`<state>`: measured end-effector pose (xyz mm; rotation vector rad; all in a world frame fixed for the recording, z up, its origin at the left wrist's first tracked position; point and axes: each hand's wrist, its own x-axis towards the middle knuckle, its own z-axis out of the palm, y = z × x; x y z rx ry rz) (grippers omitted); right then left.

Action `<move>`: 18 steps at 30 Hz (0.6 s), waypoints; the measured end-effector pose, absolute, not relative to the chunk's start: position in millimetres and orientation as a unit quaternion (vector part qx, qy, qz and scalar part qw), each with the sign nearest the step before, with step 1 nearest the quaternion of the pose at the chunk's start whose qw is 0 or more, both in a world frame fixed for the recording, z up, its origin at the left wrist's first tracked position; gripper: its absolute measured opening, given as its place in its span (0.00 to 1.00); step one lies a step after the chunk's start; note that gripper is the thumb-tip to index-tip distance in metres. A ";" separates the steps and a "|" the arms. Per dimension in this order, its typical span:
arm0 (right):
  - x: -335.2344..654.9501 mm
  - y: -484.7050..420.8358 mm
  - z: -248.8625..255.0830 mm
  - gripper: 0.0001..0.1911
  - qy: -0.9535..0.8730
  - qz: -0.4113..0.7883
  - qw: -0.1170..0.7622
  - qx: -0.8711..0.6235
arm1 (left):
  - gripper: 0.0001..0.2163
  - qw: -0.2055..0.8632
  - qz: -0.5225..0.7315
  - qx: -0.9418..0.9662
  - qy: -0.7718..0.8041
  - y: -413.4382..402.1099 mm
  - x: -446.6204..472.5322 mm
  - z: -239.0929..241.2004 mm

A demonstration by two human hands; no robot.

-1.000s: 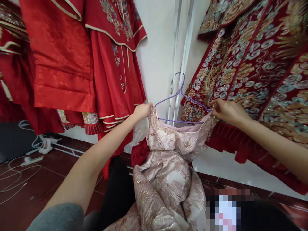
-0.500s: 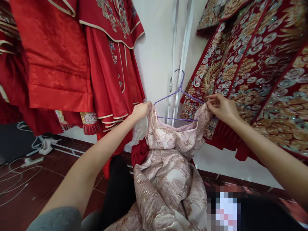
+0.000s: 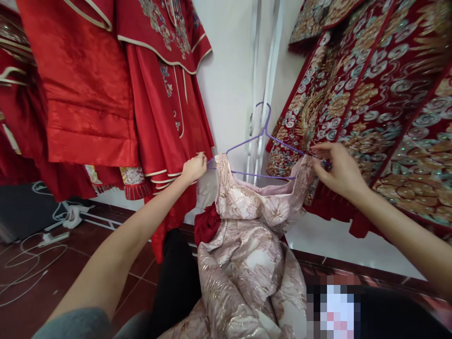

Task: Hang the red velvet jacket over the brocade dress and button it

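A pale pink brocade dress [image 3: 247, 254] with shiny metallic flowers lies across my lap. Inside its bodice sits a purple wire hanger [image 3: 243, 140], with both straps over its ends and its hook pointing up. My left hand [image 3: 195, 167] is curled closed just left of the hanger's exposed left end, apart from the left strap [image 3: 223, 167]. Beside the right strap [image 3: 304, 170], my right hand [image 3: 339, 168] has its thumb and forefinger apart, thumb tip close to the fabric. Whether that thumb touches the strap is unclear.
Red garments [image 3: 95, 94] hang at the left, and a heavily embroidered red one [image 3: 374, 108] at the right. White metal poles [image 3: 271, 61] stand against the wall. Dark red cloth [image 3: 206, 225] bunches beside the dress. White cables [image 3: 31, 263] and a power strip [image 3: 52, 238] lie on the tiled floor.
My left hand has let go of the left strap and moved left, exposing the hanger's end. My right hand has shifted slightly right, its fingers spreading; the right strap now sits farther out.
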<state>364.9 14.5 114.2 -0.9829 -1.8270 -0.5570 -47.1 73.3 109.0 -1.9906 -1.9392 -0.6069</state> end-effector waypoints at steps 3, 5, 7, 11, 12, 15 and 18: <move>369.8 0.3 78.1 0.10 -0.719 -0.250 0.491 -0.424 | 0.16 0.069 -0.085 -0.737 -0.667 76.9 -59.6 87.3; 380.9 -5.6 34.3 0.05 -0.779 -0.195 0.406 -0.436 | 0.14 -0.004 0.002 -0.775 -0.632 76.5 -66.3 68.6; 395.5 -4.8 -18.2 0.05 -0.842 -0.092 0.280 -0.451 | 0.12 -0.056 0.061 -0.796 -0.599 74.4 -71.2 49.8; 415.1 21.6 -108.3 0.03 -0.781 0.114 0.247 -0.562 | 0.09 -0.100 0.147 -0.804 -0.568 72.3 -73.0 26.8; 415.2 32.0 -122.7 0.04 -0.762 0.135 0.259 -0.578 | 0.10 -0.103 0.160 -0.803 -0.565 73.1 -71.2 25.2; 403.5 63.7 -149.1 0.16 -0.718 0.181 0.285 -0.609 | 0.18 -0.088 0.164 -0.813 -0.552 77.6 -60.8 25.5; 383.6 86.3 -163.8 0.16 -0.697 0.227 0.286 -0.617 | 0.23 -0.048 0.155 -0.825 -0.542 82.3 -49.0 25.4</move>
